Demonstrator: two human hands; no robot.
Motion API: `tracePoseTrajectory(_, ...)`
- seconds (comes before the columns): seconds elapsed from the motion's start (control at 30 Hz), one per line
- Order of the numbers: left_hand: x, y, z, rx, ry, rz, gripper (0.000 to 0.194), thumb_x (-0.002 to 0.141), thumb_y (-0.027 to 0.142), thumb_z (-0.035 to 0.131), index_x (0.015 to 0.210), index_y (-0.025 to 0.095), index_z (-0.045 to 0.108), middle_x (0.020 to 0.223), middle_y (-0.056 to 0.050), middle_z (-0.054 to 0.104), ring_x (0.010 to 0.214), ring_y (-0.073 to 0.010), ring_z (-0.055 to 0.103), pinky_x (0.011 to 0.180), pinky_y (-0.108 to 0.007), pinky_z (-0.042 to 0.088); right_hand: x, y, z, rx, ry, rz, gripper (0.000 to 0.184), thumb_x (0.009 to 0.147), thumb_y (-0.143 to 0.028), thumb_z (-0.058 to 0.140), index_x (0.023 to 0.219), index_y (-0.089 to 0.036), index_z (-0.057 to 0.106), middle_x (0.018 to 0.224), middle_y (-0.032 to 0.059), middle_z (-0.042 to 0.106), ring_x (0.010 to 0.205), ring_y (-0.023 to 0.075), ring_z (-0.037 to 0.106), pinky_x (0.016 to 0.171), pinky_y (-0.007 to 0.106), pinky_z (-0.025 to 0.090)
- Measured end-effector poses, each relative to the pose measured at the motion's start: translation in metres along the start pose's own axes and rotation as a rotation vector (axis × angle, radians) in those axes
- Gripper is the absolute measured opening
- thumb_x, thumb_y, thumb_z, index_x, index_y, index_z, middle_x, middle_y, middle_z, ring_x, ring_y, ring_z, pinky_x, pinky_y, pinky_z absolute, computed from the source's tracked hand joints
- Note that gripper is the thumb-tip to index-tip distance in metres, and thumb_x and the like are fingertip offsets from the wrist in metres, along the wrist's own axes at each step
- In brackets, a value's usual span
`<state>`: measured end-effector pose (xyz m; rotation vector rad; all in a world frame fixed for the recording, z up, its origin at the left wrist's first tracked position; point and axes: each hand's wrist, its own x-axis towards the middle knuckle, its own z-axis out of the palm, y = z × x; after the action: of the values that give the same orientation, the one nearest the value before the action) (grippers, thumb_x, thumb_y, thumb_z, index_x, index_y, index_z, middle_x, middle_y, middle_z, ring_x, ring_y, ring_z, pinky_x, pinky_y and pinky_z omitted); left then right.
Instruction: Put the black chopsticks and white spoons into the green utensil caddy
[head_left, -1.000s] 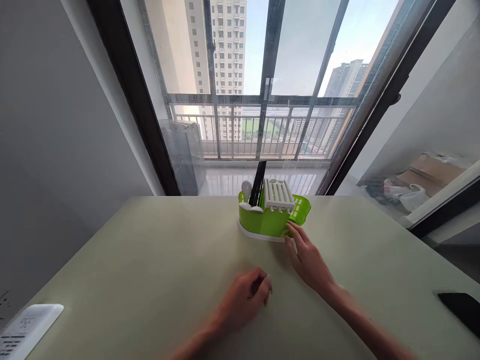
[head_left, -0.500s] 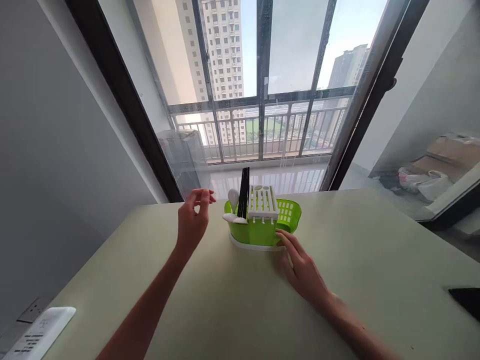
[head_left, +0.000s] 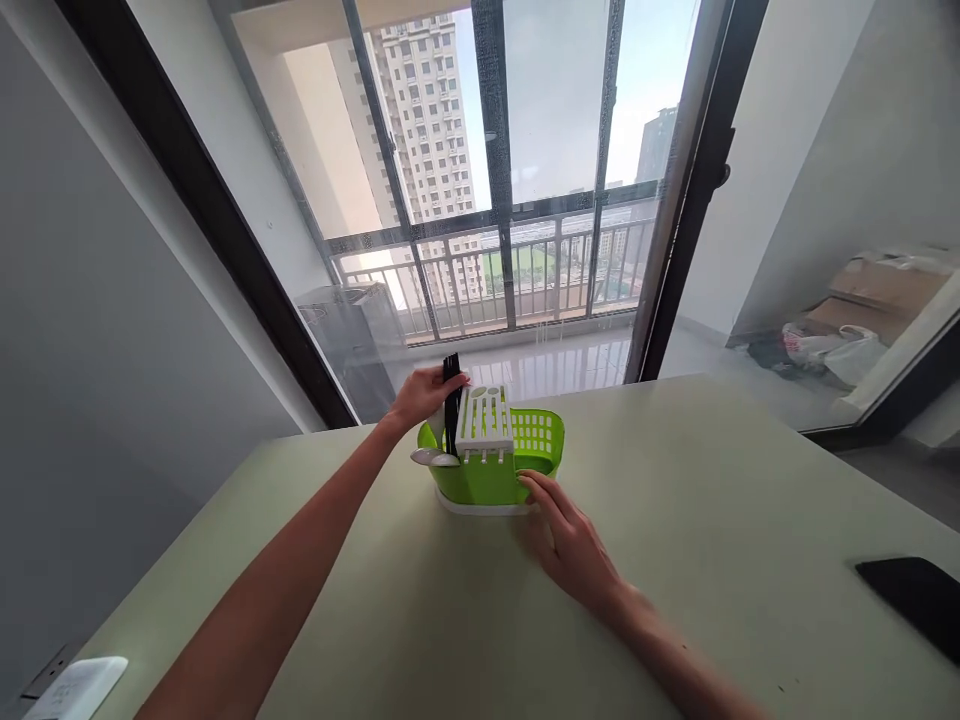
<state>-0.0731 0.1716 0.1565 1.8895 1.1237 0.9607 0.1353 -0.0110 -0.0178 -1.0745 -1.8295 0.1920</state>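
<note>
"Where are our hands?"
"Our left hand [head_left: 421, 397] pinches the black chopsticks [head_left: 451, 425]; our right hand [head_left: 574, 548], fingers loosely apart, touches the green rack [head_left: 486, 486] at its near right."
"Room?"
"Our bench [head_left: 420, 620] stretches left and right; its far edge runs close behind the upright, white-based rack."
</note>
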Motion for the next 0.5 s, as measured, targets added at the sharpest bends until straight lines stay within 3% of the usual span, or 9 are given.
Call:
tracePoseTrajectory(0.13, -0.007, 0.006, -0.01, -0.103, 0.08, 0.071, 0.059, 0.078, 0.066, 0.075, 0.101, 0.012, 0.073, 0.107, -0.014, 0.08, 0.099, -0.0293, 0.076, 0.095, -0.045, 0.059, -0.001, 0.002, 0.0, 0.009, -0.002, 0.003, 0.059, 0.097, -0.014, 0.043, 0.155, -0.026, 0.039, 0.151, 0.0113, 0.053, 0.139, 0.0265, 0.053, 0.112, 0.045, 0.051)
tracePoseTrajectory(0.27, -0.02, 0.003, -0.053, -0.387, 0.381, 0.086, 0.046, 0.085, 0.056, 0.076, 0.105, 0.015, 0.069, 0.111, -0.011, 0.078, 0.095, -0.0237, 0.078, 0.093, -0.041, 0.062, -0.004, 0.004, 0.0, 0.006, 0.006, 0.002, 0.058, 0.099, -0.016, 0.044, 0.156, -0.026, 0.038, 0.151, 0.0118, 0.052, 0.138, 0.0273, 0.053, 0.11, 0.046, 0.053)
tracePoseTrajectory(0.37, -0.042, -0.011, -0.1, -0.604, 0.64, -0.072, 0.022, 0.098, 0.042, 0.066, 0.103, 0.021, 0.066, 0.108, -0.002, 0.079, 0.098, -0.0156, 0.077, 0.093, -0.029, 0.062, -0.006, 0.005, 0.001, -0.001, 0.01, 0.009, 0.056, 0.1, -0.016, 0.045, 0.155, -0.026, 0.039, 0.151, 0.0122, 0.052, 0.137, 0.0274, 0.054, 0.109, 0.046, 0.053)
tracePoseTrajectory(0.43, -0.065, -0.024, -0.128, -0.616, 0.675, -0.201, 0.017, 0.104, 0.036, 0.058, 0.101, 0.021, 0.065, 0.099, -0.001, 0.079, 0.094, -0.0132, 0.077, 0.089, -0.025, 0.063, -0.007, 0.005, 0.002, 0.001, 0.018, 0.011, 0.056, 0.099, -0.015, 0.045, 0.154, -0.026, 0.04, 0.15, 0.0123, 0.052, 0.137, 0.0274, 0.054, 0.109, 0.047, 0.053)
tracePoseTrajectory(0.5, -0.094, -0.039, -0.149, -0.585, 0.625, -0.355, 0.013, 0.102, 0.029, 0.061, 0.094, 0.019, 0.066, 0.09, -0.002, 0.079, 0.086, -0.0135, 0.078, 0.083, -0.024, 0.064, -0.008, 0.005, 0.002, 0.003, 0.022, 0.014, 0.056, 0.098, -0.015, 0.046, 0.153, -0.026, 0.041, 0.15, 0.0121, 0.052, 0.137, 0.0273, 0.054, 0.109, 0.046, 0.052)
